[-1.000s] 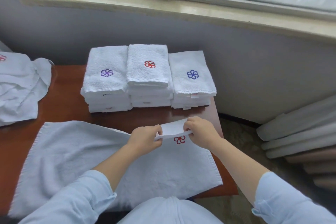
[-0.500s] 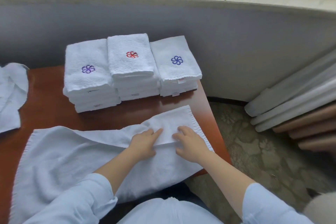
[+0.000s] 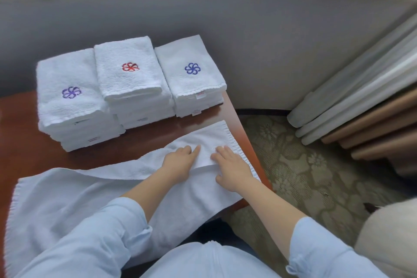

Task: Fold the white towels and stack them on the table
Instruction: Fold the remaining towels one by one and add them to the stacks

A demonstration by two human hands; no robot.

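Though flat, towel (image 3: 67, 198) under both hands (image 3: 180, 162) (image 3: 232, 167).

A single wide-angle head camera looks forward and down from the near side, close above the worktop (image 3: 20, 131). The wall (image 3: 248, 40) lies far, the floor (image 3: 304, 165) right.

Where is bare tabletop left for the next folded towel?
Bare wood: the strip between the three stacks and the spread towel, and a patch left of the purple-flower stack. Crowded: the right end, where the left hand and right hand press that towel.
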